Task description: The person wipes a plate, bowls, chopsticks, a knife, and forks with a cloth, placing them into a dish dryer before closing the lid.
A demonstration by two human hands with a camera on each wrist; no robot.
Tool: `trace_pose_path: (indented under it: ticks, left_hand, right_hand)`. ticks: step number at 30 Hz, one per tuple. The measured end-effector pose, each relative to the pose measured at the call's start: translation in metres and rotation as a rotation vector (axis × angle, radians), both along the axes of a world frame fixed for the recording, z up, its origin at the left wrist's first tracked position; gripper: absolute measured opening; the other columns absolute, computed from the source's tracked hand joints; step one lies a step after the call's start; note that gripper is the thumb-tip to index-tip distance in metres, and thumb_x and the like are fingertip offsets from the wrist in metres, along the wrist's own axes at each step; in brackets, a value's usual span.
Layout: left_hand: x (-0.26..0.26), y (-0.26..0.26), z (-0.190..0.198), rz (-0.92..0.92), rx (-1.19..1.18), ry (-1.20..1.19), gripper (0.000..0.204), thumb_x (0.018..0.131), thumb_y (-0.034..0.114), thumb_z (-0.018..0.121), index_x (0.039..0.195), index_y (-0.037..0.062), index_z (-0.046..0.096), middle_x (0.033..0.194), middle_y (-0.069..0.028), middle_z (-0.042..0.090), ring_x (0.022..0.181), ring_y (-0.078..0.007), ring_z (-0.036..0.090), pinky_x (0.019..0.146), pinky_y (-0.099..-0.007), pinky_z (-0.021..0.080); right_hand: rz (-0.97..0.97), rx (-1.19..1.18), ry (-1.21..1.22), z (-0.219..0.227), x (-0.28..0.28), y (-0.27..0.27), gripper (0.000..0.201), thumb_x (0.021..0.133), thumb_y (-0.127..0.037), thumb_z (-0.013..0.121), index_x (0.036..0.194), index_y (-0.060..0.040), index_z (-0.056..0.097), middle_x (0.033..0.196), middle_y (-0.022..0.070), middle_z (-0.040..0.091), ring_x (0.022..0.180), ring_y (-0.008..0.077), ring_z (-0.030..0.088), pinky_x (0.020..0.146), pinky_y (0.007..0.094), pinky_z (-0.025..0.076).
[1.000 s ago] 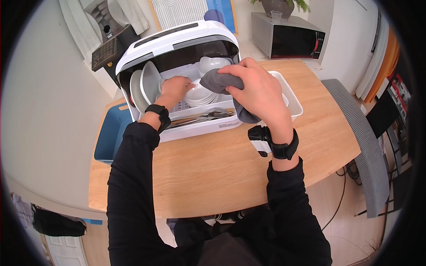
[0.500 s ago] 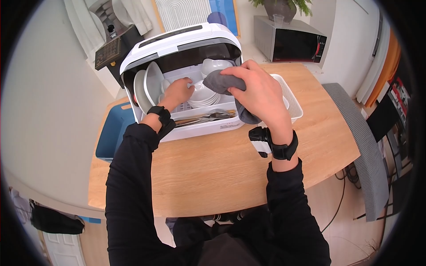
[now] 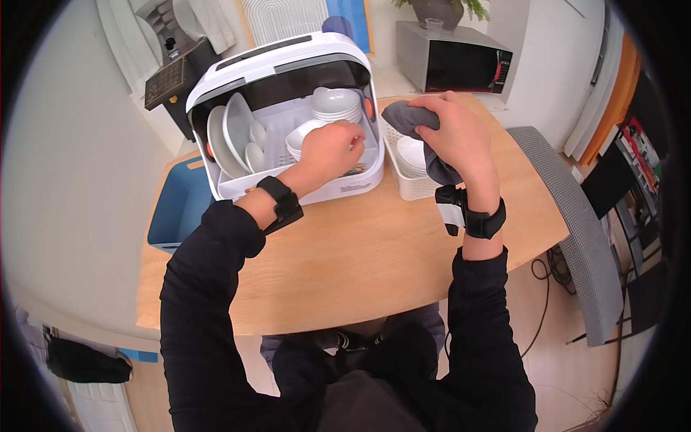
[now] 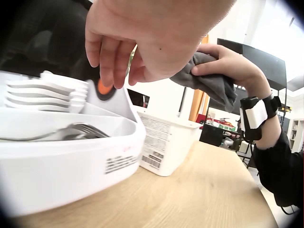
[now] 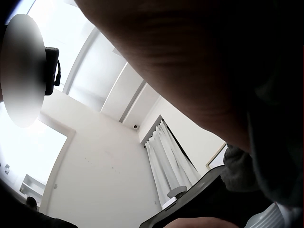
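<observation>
My left hand (image 3: 330,155) hangs over the front right part of the white dish cabinet (image 3: 348,189), fingers loosely bent and holding nothing; the left wrist view shows it above the cutlery tray with forks (image 4: 84,129). Stacked bowls (image 3: 337,103) and upright plates (image 3: 235,133) stand inside the cabinet. My right hand (image 3: 461,137) grips a grey cloth (image 3: 412,119) above the white basket (image 3: 417,189), where more white bowls (image 3: 412,154) sit. In the right wrist view only part of the cloth (image 5: 239,171) shows, beside a dark, close arm.
A blue bin (image 3: 180,205) stands left of the cabinet on the wooden table (image 3: 338,266). Behind the table are a silver microwave (image 3: 461,61) and a plant pot (image 3: 437,14). A grey checked bench (image 3: 568,216) runs along the right side.
My left hand has moved right from beside the bowls inside the cabinet to its front right side. My right hand has carried the cloth further right, over the basket. The head view has shifted slightly.
</observation>
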State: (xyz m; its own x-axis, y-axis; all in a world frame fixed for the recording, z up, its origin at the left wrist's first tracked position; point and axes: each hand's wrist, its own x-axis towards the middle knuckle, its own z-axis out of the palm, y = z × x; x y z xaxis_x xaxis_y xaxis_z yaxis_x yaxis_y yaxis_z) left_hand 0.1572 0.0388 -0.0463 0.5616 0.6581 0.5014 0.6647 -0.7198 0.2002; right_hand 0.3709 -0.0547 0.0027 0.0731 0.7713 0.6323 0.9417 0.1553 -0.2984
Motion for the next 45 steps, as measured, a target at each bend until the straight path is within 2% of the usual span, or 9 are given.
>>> trace_pose_path:
  ticks: [7, 10, 13, 14, 23, 29, 34, 37, 45]
  left_hand:
    - [0.077, 0.008, -0.004, -0.121, 0.088, 0.107, 0.019, 0.082, 0.017, 0.061, 0.096, 0.009, 0.072, 0.096, -0.0103, 0.07, 0.087, -0.0302, 0.067, 0.072, -0.0418, 0.053]
    - [0.101, 0.02, -0.008, 0.057, -0.023, 0.272, 0.022, 0.083, 0.02, 0.062, 0.1, 0.0102, 0.072, 0.098, -0.0112, 0.071, 0.092, -0.0307, 0.067, 0.079, -0.0454, 0.049]
    - [0.116, 0.027, -0.016, 0.142, -0.055, 0.252, 0.02, 0.08, 0.013, 0.058, 0.091, 0.006, 0.073, 0.091, -0.0148, 0.071, 0.093, -0.0329, 0.067, 0.088, -0.0483, 0.04]
    - [0.122, 0.033, -0.016, 0.207, -0.097, 0.391, 0.028, 0.087, 0.031, 0.062, 0.103, 0.0108, 0.072, 0.099, -0.0108, 0.071, 0.101, -0.0297, 0.065, 0.093, -0.0481, 0.038]
    - [0.127, 0.035, -0.028, 0.25, -0.058, 0.503, 0.029, 0.085, 0.036, 0.067, 0.098, 0.0103, 0.073, 0.105, -0.0095, 0.07, 0.114, -0.0305, 0.056, 0.092, -0.0501, 0.039]
    - [0.125, 0.033, -0.02, 0.25, -0.094, 0.417, 0.027, 0.086, 0.028, 0.064, 0.104, 0.0087, 0.07, 0.101, -0.0112, 0.071, 0.104, -0.0304, 0.064, 0.092, -0.0511, 0.039]
    - [0.117, 0.032, -0.015, 0.222, -0.158, 0.161, 0.033, 0.089, 0.025, 0.057, 0.115, 0.0053, 0.06, 0.102, -0.0153, 0.071, 0.098, -0.0338, 0.067, 0.085, -0.0493, 0.047]
    - [0.104, 0.02, -0.002, 0.206, -0.143, 0.06, 0.031, 0.09, 0.022, 0.054, 0.113, 0.0028, 0.057, 0.096, -0.0173, 0.071, 0.091, -0.0364, 0.068, 0.079, -0.0482, 0.05]
    - [0.012, -0.04, 0.019, 0.175, -0.078, -0.325, 0.025, 0.093, 0.025, 0.055, 0.111, 0.0072, 0.056, 0.078, -0.0146, 0.068, 0.074, -0.0346, 0.067, 0.065, -0.0447, 0.051]
  right_hand:
    - [-0.221, -0.114, -0.132, -0.037, 0.06, 0.008, 0.035, 0.081, -0.019, 0.074, 0.116, -0.0208, 0.067, 0.1, 0.014, 0.062, 0.09, 0.0342, 0.066, 0.074, 0.0427, 0.054]
    - [-0.228, -0.074, -0.134, -0.061, 0.079, 0.017, 0.034, 0.084, -0.019, 0.07, 0.118, -0.0197, 0.066, 0.098, 0.0176, 0.062, 0.088, 0.036, 0.066, 0.073, 0.0439, 0.055]
    - [-0.191, -0.072, -0.08, -0.073, 0.085, 0.024, 0.03, 0.088, -0.015, 0.061, 0.118, -0.0191, 0.066, 0.097, 0.0194, 0.062, 0.086, 0.0364, 0.066, 0.072, 0.0442, 0.055]
    - [-0.173, -0.071, -0.078, -0.075, 0.086, 0.027, 0.03, 0.089, -0.013, 0.058, 0.118, -0.0193, 0.066, 0.098, 0.0193, 0.062, 0.085, 0.0363, 0.066, 0.072, 0.0441, 0.055]
    - [-0.161, -0.082, -0.16, -0.083, 0.088, 0.028, 0.034, 0.089, -0.009, 0.054, 0.119, -0.0199, 0.063, 0.096, 0.0179, 0.062, 0.077, 0.0345, 0.067, 0.067, 0.0401, 0.056]
    - [-0.162, -0.156, -0.119, -0.084, 0.091, 0.033, 0.033, 0.091, -0.013, 0.056, 0.123, -0.0196, 0.06, 0.101, 0.0184, 0.062, 0.082, 0.0354, 0.067, 0.071, 0.0421, 0.055]
    - [-0.167, -0.27, -0.028, -0.074, 0.088, 0.027, 0.037, 0.094, -0.018, 0.057, 0.131, -0.0206, 0.056, 0.107, 0.019, 0.061, 0.094, 0.0372, 0.065, 0.08, 0.045, 0.053]
    - [-0.147, -0.155, -0.065, -0.08, 0.089, 0.029, 0.029, 0.093, -0.018, 0.056, 0.121, -0.0193, 0.059, 0.102, 0.0189, 0.061, 0.085, 0.037, 0.066, 0.07, 0.0466, 0.054]
    - [-0.193, 0.022, 0.044, -0.056, 0.067, 0.016, 0.035, 0.093, -0.028, 0.059, 0.128, -0.0236, 0.057, 0.106, 0.0134, 0.062, 0.09, 0.0348, 0.066, 0.072, 0.046, 0.054]
